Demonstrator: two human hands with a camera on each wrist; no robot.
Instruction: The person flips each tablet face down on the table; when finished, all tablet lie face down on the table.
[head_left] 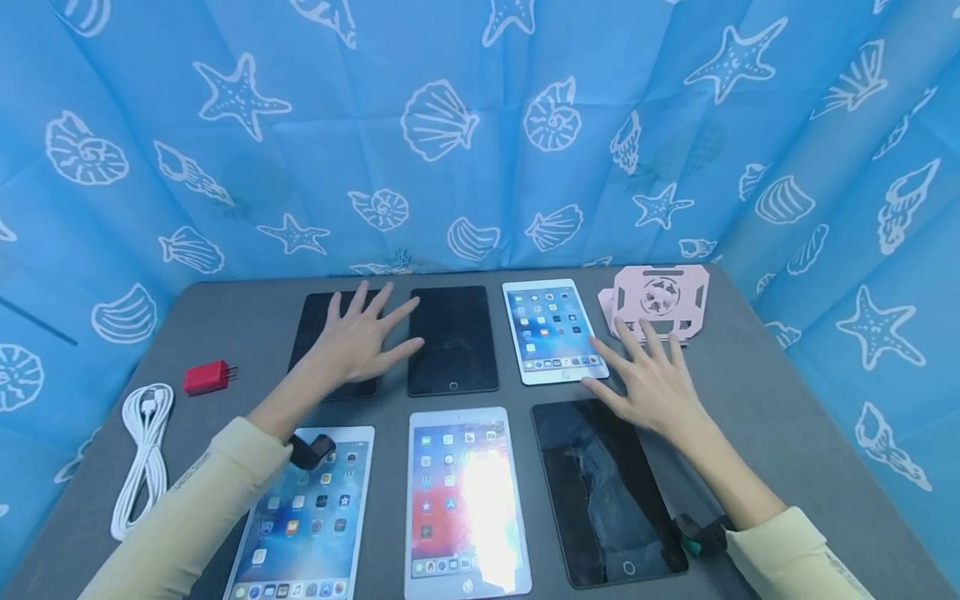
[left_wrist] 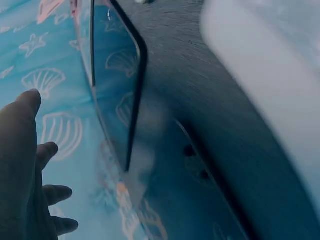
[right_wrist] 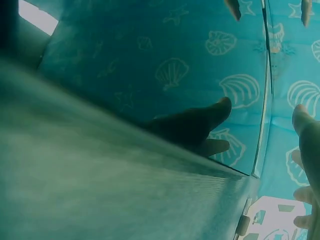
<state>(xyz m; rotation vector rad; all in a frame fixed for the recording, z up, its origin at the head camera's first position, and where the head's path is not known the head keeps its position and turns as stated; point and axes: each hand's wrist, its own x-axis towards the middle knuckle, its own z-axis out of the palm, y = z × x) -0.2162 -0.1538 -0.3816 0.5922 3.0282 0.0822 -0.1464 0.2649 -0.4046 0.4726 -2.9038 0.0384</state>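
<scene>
My left hand (head_left: 356, 337) is spread open above a black tablet (head_left: 307, 327) at the back left, covering part of it, with the thumb pointing toward a second black tablet (head_left: 453, 342). In the left wrist view that hand's fingers (left_wrist: 57, 194) are apart and hold nothing. My right hand (head_left: 652, 383), also spread, overlaps the top of the front black tablet (head_left: 603, 500). Its thumb and index finger reach the right edge of a small white tablet (head_left: 551, 321) with a lit home screen. The fingertips lie just before a pink stand (head_left: 693, 292).
Two white tablets with lit screens, one at the front left (head_left: 315, 508) and one in the front middle (head_left: 435, 533), lie on the grey table (head_left: 390, 483). A red charger plug (head_left: 205, 377) and coiled white cable (head_left: 146, 450) are at the left. A blue seashell curtain (head_left: 450, 192) hangs behind.
</scene>
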